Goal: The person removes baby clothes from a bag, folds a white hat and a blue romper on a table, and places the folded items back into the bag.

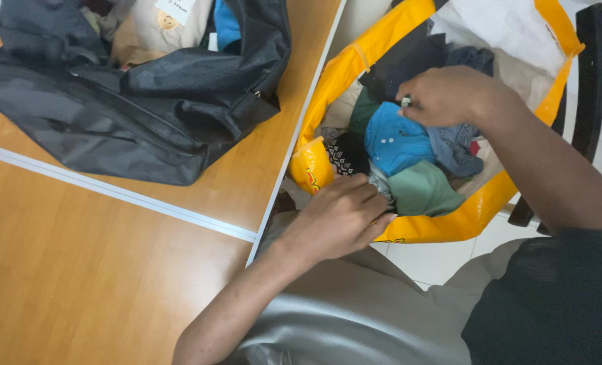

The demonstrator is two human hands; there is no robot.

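— Clothes fill the yellow bag, which sits just off the edge of the worktop, partly over a dark chair. I see a blue garment in the middle, a green one below it, denim to the right, and a black-and-white patterned piece at the left.

— And the hands?

— My feed shows the left hand at the near rim, fingers curled together, pinching a grey fold of cloth beside the green garment. The right hand lies on top of the pile, fingers bent and closed around a small pale object; I can't make out what it is.

— Anything labelled?

— On the worktop, well apart, an open black duffel holds beige fabric with a white rectangular tag at the top, and something blue beside it.
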